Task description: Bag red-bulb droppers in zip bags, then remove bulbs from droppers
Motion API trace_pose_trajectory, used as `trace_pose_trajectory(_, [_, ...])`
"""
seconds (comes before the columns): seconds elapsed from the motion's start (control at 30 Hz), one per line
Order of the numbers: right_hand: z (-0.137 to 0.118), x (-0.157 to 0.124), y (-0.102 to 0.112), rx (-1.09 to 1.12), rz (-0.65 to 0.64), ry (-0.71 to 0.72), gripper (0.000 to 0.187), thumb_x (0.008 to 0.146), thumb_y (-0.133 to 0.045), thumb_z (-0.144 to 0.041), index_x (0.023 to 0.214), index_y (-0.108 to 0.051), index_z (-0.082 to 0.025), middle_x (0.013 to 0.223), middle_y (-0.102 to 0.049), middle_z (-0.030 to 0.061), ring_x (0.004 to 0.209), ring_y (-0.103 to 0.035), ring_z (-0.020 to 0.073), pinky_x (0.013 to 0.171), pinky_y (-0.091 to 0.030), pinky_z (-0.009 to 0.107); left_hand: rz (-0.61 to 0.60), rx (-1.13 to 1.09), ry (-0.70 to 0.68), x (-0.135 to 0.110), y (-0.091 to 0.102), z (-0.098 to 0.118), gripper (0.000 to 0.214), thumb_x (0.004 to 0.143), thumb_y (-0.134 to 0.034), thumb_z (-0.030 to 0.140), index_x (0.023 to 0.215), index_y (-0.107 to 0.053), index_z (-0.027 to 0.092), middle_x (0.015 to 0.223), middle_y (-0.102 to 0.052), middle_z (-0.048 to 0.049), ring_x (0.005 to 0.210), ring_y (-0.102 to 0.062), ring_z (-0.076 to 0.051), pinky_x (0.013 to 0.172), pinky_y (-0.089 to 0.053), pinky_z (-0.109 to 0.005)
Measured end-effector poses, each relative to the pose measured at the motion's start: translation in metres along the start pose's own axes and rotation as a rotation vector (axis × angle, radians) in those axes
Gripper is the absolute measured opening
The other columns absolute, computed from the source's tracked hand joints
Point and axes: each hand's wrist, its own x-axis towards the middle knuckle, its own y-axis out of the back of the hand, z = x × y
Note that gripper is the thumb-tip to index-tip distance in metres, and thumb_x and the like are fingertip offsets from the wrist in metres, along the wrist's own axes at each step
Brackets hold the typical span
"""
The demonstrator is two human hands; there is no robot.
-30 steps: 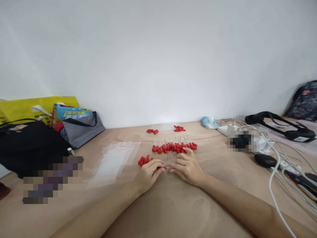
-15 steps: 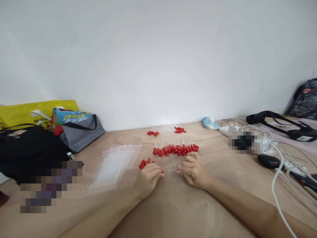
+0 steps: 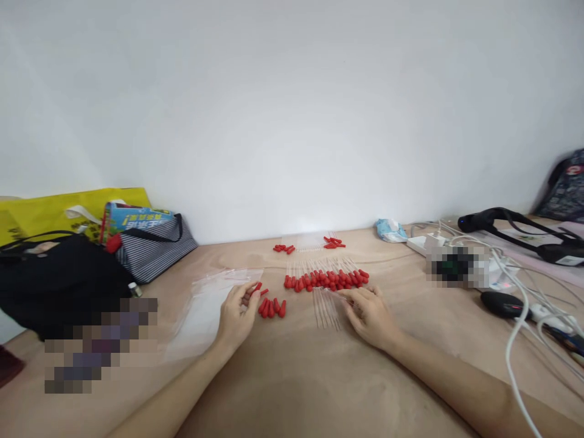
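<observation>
A red cap [image 3: 257,286] sits at the fingertips of the left hand [image 3: 237,311], just left of the frame's centre. The hand's fingers are curled narrowly around it, pinching it just above the table [image 3: 296,389]. One more cap lies just beside it, and a small heap of loose red caps [image 3: 272,308] lies on the table just right of that hand.

Right of the heap, a fan of bare glass tubes [image 3: 325,307] lies flat. The right hand [image 3: 373,315] rests palm down at their right edge with its fingertips [image 3: 349,296] touching the tubes. I cannot tell whether it grips one.

Just behind the tubes runs a row of capped droppers [image 3: 326,280], red bulbs side by side and glass stems pointing toward the wall. Farther back, near the wall, lie two small clusters of red caps [image 3: 284,248] with more clear tubes between them.

Left of the left hand lie clear plastic bags [image 3: 203,307]. At the left edge stand a striped bag [image 3: 152,248], a black bag [image 3: 59,281] and a yellow bag [image 3: 45,208].

On the right are a blue-white packet [image 3: 389,229], a white power strip [image 3: 425,244], white cables [image 3: 513,328], a black mouse [image 3: 499,303], a black strapped device [image 3: 515,224] and, at the edge, a dark backpack [image 3: 564,187].
</observation>
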Motion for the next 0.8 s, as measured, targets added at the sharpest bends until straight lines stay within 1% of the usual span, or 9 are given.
trace_pose_trajectory(0.1, [-0.004, 0.003, -0.004, -0.008, 0.049, 0.016, 0.019, 0.082, -0.042, -0.02, 0.083, -0.061, -0.021, 0.068, -0.064, 0.0002, 0.062, -0.054, 0.0112, 0.067, -0.027, 0.029, -0.018, 0.043, 0.073, 0.003, 0.001, -0.007, 0.029, 0.074, -0.048, 0.036, 0.094, -0.057, 0.017, 0.07, -0.058, -0.0009, 0.061, -0.054, -0.014, 0.06, -0.048, -0.026])
trace_pose_trajectory(0.2, [-0.009, 0.008, -0.011, -0.022, 0.105, 0.053, 0.019, 0.08, -0.044, -0.017, 0.079, -0.063, -0.021, 0.063, -0.063, -0.0007, 0.059, -0.051, 0.011, 0.068, -0.026, 0.03, -0.091, 0.098, 0.018, 0.005, -0.002, -0.006, 0.021, 0.072, -0.052, 0.034, 0.085, -0.059, 0.018, 0.071, -0.061, -0.0013, 0.068, -0.056, -0.016, 0.068, -0.047, -0.029])
trace_pose_trajectory(0.3, [-0.013, 0.01, -0.017, -0.049, 0.107, 0.105, 0.019, 0.078, -0.045, -0.015, 0.078, -0.063, -0.021, 0.061, -0.062, -0.0008, 0.06, -0.048, 0.0119, 0.07, -0.025, 0.031, -0.147, 0.155, -0.039, 0.012, -0.005, -0.004, 0.017, 0.071, -0.052, 0.03, 0.081, -0.061, 0.019, 0.078, -0.065, -0.0022, 0.078, -0.059, -0.018, 0.077, -0.045, -0.033])
trace_pose_trajectory(0.37, [-0.013, 0.011, -0.019, -0.066, 0.086, 0.12, 0.019, 0.077, -0.046, -0.015, 0.08, -0.063, -0.021, 0.062, -0.062, -0.0002, 0.062, -0.047, 0.0128, 0.07, -0.024, 0.032, -0.2, 0.178, -0.028, 0.018, -0.006, -0.003, 0.017, 0.072, -0.051, 0.029, 0.081, -0.062, 0.02, 0.08, -0.067, -0.0019, 0.079, -0.06, -0.018, 0.079, -0.045, -0.033])
trace_pose_trajectory(0.5, [-0.014, 0.011, -0.017, -0.078, 0.012, 0.109, 0.019, 0.078, -0.046, -0.018, 0.084, -0.063, -0.021, 0.066, -0.062, 0.0009, 0.066, -0.046, 0.0141, 0.07, -0.024, 0.033, -0.353, 0.204, -0.018, 0.021, -0.006, -0.003, 0.016, 0.071, -0.054, 0.031, 0.077, -0.064, 0.02, 0.079, -0.068, -0.0016, 0.08, -0.061, -0.018, 0.077, -0.045, -0.03])
trace_pose_trajectory(0.6, [-0.016, 0.013, -0.014, -0.063, -0.066, 0.106, 0.018, 0.08, -0.048, -0.027, 0.087, -0.063, -0.021, 0.07, -0.062, 0.0021, 0.069, -0.046, 0.0152, 0.072, -0.023, 0.034, -0.346, 0.285, -0.025, 0.027, -0.004, -0.005, 0.022, 0.073, -0.052, 0.038, 0.079, -0.064, 0.02, 0.081, -0.068, -0.0027, 0.084, -0.06, -0.02, 0.078, -0.043, -0.031])
trace_pose_trajectory(0.67, [-0.017, 0.014, -0.011, -0.054, -0.117, 0.108, 0.021, 0.079, -0.05, -0.033, 0.089, -0.063, -0.021, 0.071, -0.062, 0.0028, 0.071, -0.046, 0.0162, 0.073, -0.023, 0.035, -0.346, 0.373, -0.017, 0.038, -0.001, -0.009, 0.027, 0.078, -0.045, 0.038, 0.085, -0.063, 0.02, 0.089, -0.067, -0.0039, 0.089, -0.058, -0.02, 0.081, -0.041, -0.032])
trace_pose_trajectory(0.7, [-0.018, 0.014, -0.01, -0.051, -0.139, 0.109, 0.023, 0.078, -0.05, -0.036, 0.09, -0.063, -0.021, 0.072, -0.061, 0.0029, 0.072, -0.046, 0.0166, 0.073, -0.023, 0.036, -0.37, 0.416, -0.018, 0.045, -0.001, -0.012, 0.027, 0.079, -0.043, 0.036, 0.089, -0.063, 0.02, 0.093, -0.066, -0.0042, 0.092, -0.057, -0.02, 0.083, -0.04, -0.032])
trace_pose_trajectory(0.8, [-0.019, 0.014, -0.009, -0.039, -0.181, 0.109, 0.032, 0.075, -0.052, -0.045, 0.093, -0.063, -0.021, 0.074, -0.061, 0.0031, 0.075, -0.046, 0.0172, 0.074, -0.023, 0.036, -0.494, 0.462, -0.028, 0.069, 0.0, -0.022, 0.023, 0.073, -0.052, 0.033, 0.089, -0.063, 0.021, 0.097, -0.065, -0.0035, 0.094, -0.055, -0.021, 0.083, -0.039, -0.031])
